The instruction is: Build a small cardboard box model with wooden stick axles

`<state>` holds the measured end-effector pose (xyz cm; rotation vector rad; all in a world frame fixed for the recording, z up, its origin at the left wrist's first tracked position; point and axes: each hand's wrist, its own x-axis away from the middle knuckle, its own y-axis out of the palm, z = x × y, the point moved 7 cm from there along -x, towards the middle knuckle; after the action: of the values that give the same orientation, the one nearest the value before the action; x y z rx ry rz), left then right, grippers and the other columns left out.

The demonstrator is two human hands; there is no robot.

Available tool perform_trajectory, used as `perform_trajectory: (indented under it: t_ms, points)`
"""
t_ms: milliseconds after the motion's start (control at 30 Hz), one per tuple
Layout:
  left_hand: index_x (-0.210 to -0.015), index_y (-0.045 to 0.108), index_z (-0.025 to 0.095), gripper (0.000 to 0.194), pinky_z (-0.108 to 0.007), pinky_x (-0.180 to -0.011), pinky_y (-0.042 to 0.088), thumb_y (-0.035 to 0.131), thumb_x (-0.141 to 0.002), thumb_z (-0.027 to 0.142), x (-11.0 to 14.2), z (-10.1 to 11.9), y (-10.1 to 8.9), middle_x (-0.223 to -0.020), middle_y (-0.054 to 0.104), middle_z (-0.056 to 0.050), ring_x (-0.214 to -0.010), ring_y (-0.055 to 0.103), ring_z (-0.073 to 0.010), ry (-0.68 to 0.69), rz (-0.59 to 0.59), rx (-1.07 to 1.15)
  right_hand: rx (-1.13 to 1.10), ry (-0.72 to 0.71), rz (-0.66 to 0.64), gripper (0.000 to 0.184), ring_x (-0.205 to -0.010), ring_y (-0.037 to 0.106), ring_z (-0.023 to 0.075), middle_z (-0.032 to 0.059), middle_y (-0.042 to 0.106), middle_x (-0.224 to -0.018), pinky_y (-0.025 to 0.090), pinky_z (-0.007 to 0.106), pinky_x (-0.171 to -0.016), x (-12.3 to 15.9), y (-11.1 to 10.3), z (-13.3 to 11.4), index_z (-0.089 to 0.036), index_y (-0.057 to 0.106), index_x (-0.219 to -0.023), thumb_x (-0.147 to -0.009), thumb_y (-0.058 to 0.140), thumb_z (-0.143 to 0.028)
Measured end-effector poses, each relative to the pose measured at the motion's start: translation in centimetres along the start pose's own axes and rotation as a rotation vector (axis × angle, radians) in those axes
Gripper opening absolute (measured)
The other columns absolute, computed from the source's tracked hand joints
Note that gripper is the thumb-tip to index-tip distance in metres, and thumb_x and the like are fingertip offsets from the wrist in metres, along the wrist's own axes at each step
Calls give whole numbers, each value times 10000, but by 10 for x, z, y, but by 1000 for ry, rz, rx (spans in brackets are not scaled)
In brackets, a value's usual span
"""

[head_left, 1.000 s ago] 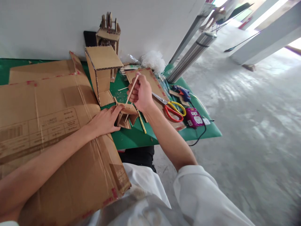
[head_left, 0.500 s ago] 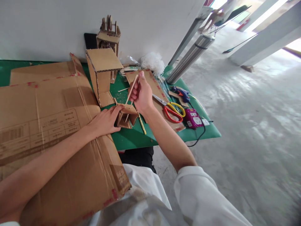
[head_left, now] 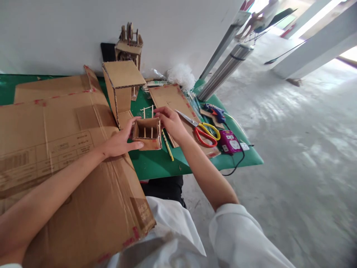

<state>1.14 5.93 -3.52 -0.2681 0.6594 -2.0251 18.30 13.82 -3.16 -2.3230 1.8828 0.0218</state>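
Observation:
A small open cardboard box (head_left: pixel 150 144) is tipped so its inside faces me. Two thin wooden sticks (head_left: pixel 144 113) run through it and poke out beyond its far side. My left hand (head_left: pixel 122 142) grips the box's left side, thumb along the near wall. At the far right corner, my right hand (head_left: pixel 172 123) has its fingers curled against the box, close to the right stick; the exact fingertip contact is partly hidden. A yellow pencil-like stick (head_left: pixel 167 146) lies just right of the box on the green table (head_left: pixel 156 167).
Large flattened cardboard (head_left: pixel 69 156) covers the left. Behind stands a bigger cardboard frame (head_left: pixel 124 72). On the right lie scissors (head_left: pixel 205 133), a cardboard sheet (head_left: pixel 167 96), a glue gun (head_left: pixel 214 111) and a purple power strip (head_left: pixel 230 141). A metal post (head_left: pixel 225 72) rises at the table's edge.
The box has turned so its opening faces up toward me. My right hand has come down from the raised stick to the box's side. The sticks now point away from me.

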Motion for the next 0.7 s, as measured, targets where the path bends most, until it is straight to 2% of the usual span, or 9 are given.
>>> perform_trajectory:
  t_ms: [100,200,333,433,500,600,700]
  points:
    - [-1548,129,281,768,-431,-1037,517,545,-915,410,0,1,-1,-1529,444,-121,-1294,566,-286,-7,-33,57,32,-117,30,145,-645,546,127,-12,614,-818,453,252,-547,24,-6,-1,-233,630,-942,-834,649,-327]
    - [-1558,187,309,714,-402,-1018,520,497,-915,344,0,2,2,-1531,449,-90,-1253,590,-260,-52,-67,89,7,-133,-43,173,-715,585,151,18,642,-923,491,282,-592,48,-8,-2,-251,641,-1033,-894,585,-337]
    - [-1568,221,318,703,-402,-1048,495,468,-910,316,-1,5,5,-1459,542,-59,-1254,591,-245,-92,-100,142,94,-253,-128,280,-1032,624,219,70,628,-1201,543,363,-817,70,-7,-14,-295,622,-1201,-937,575,-375]
    - [-1578,239,312,694,-426,-1093,463,450,-917,322,-3,5,5,-1416,596,-43,-1307,560,-257,-86,-124,78,185,-378,-208,252,-1271,541,264,98,558,-1339,508,422,-982,81,-1,-22,-295,653,-1175,-946,587,-375]
    - [-1590,231,299,702,-449,-1140,422,444,-921,300,-5,2,5,-1419,602,-40,-1367,513,-267,-80,-128,9,205,-413,-246,208,-1295,535,261,104,556,-1347,479,437,-1041,85,1,-23,-285,669,-1125,-952,589,-369]
    - [-1595,228,275,681,-496,-1205,339,437,-948,266,-6,0,4,-1530,501,-63,-1458,408,-285,-30,-71,-112,270,-430,-235,152,-1246,570,246,100,604,-1290,446,457,-1078,86,3,-21,-268,666,-1064,-954,599,-348]
    - [-1582,252,255,606,-511,-1244,267,412,-999,289,-4,9,1,-1638,328,-92,-1511,313,-286,152,82,-238,398,-466,-173,112,-1187,584,245,90,656,-1199,430,479,-1068,87,3,-20,-249,662,-1031,-946,620,-309]
